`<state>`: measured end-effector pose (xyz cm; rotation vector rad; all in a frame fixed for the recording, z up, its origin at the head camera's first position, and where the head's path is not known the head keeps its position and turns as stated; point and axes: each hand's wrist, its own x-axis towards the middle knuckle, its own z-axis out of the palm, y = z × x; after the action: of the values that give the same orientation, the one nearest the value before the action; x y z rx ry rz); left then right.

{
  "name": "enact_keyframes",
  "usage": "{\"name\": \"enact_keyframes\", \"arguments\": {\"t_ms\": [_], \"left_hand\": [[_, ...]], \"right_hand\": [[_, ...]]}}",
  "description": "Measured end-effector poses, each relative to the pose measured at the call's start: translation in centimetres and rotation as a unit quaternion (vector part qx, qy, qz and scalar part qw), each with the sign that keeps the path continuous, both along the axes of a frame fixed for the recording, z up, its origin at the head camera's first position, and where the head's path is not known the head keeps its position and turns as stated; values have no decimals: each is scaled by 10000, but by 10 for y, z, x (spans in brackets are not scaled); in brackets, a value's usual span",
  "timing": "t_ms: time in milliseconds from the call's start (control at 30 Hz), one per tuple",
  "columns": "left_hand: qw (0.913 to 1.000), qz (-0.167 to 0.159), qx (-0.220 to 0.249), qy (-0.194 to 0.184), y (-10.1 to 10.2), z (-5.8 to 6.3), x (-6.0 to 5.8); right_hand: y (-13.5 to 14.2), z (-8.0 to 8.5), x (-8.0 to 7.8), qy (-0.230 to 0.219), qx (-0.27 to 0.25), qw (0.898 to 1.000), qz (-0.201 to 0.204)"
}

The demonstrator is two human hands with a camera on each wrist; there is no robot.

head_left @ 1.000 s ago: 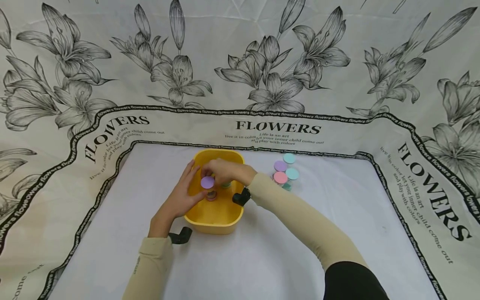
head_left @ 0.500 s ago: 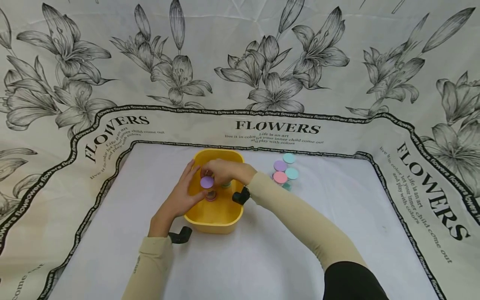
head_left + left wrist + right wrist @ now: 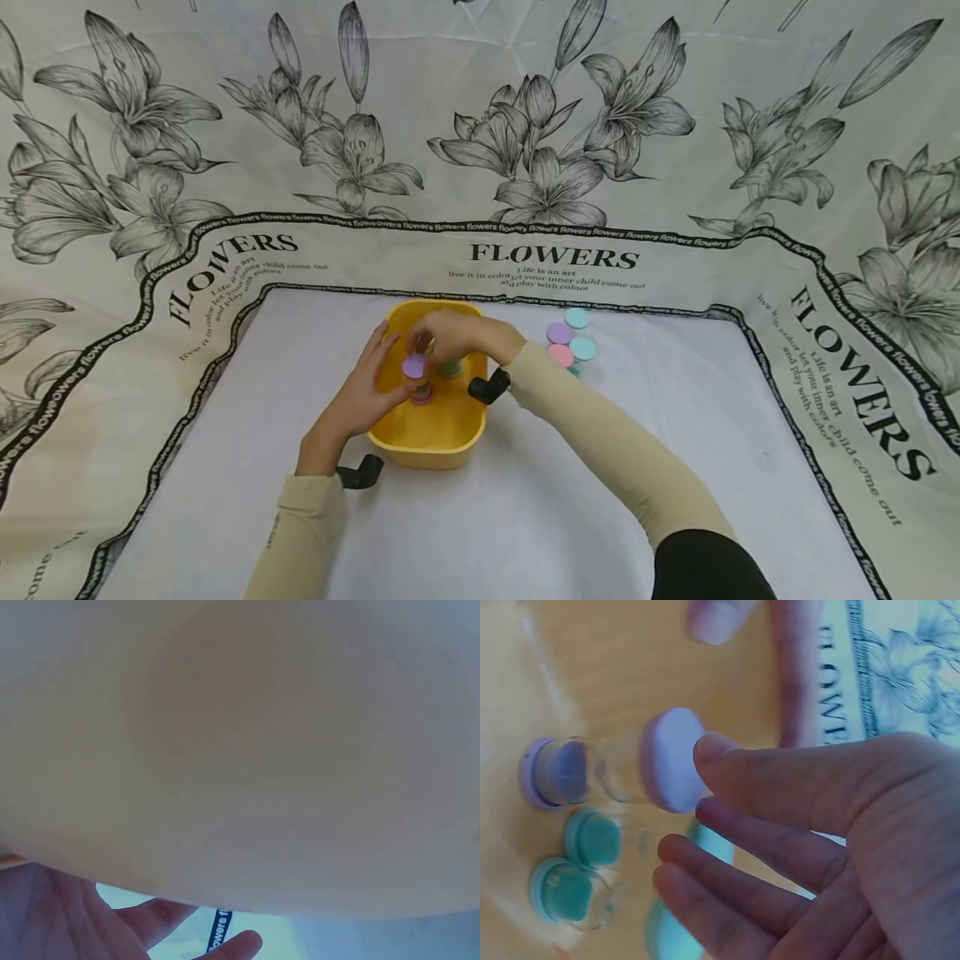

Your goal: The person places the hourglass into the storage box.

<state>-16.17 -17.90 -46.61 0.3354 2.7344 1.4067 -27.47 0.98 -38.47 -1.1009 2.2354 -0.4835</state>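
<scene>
Just beside right fingers (image 3: pixel 772 840), purple lid (image 3: pixel 676 759)

Pale cloth (image 3: pixel 555 517) with black flower drawings (image 3: pixel 546 187) and lettered border (image 3: pixel 555 256).

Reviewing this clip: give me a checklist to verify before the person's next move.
1. Clear jar with round purple lid inside the yellow, plastic-looking, rounded-rectangular bin: ok, near clear jars with teal bases.
2. Jar resting firmly on the bin's floor: cannot tell, contact is unclear.
3. Right hand clear of the jar: cannot tell; its thumb tip overlaps the lid's edge in the right wrist view.
4. Left hand not gripping a jar: ok, fingers spread at the bin's left side.
5. Everything in the bin: not ok; pink, purple and turquoise round-topped pieces sit outside on white cloth.
</scene>
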Motion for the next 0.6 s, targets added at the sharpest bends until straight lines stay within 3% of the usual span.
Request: {"name": "enact_keyframes", "arguments": {"t_ms": [333,600], "left_hand": [[9999,49,-49,-107,2,1,0],[10000,74,5,-62,1,0,0]], "right_hand": [[29,22,-9,-9,-871,9955,-368],[60,29,-7,-31,-1799,9767,-1167]]}}
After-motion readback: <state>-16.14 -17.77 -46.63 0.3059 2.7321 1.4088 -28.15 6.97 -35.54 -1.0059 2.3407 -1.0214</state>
